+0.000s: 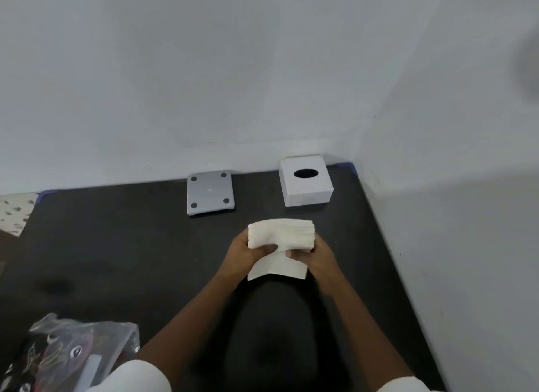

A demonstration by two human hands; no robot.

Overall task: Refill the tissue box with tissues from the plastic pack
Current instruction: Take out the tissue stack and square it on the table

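A thick stack of cream tissues (pixel 280 234) is held above the black table (pixel 116 245), one loose sheet hanging down toward me. My left hand (pixel 248 253) grips its left end and my right hand (pixel 313 253) grips its right end. The white tissue box (pixel 306 191) with a dark oval slot on top stands behind the stack, near the wall corner. Its grey base plate (pixel 210 194) with small dark feet lies upside down to the left of the box. The crumpled clear plastic pack (pixel 78 350) with colourful print lies at the near left.
White walls close the table at the back and on the right, meeting in a corner just behind the box. The table's left edge shows a patterned surface (pixel 14 213) beyond it.
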